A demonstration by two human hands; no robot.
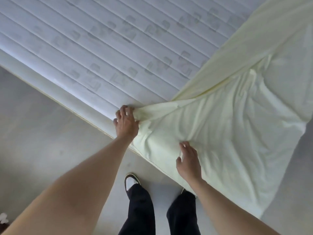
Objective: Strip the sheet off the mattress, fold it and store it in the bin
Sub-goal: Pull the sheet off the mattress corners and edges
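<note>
A pale yellow sheet (237, 102) lies rumpled over the right part of the white quilted mattress (101, 48), whose left part is bare. At the mattress's near edge my left hand (126, 122) grips a bunched edge of the sheet. My right hand (188, 160) rests flat on the sheet with its fingers spread, close to the near edge where the fabric hangs over the side. No bin is in view.
Grey floor (42, 124) runs along the mattress's near side and at the far right. My legs in dark trousers and a dark shoe (131, 181) stand just in front of the mattress edge. A small white thing (3, 217) sits at the lower left border.
</note>
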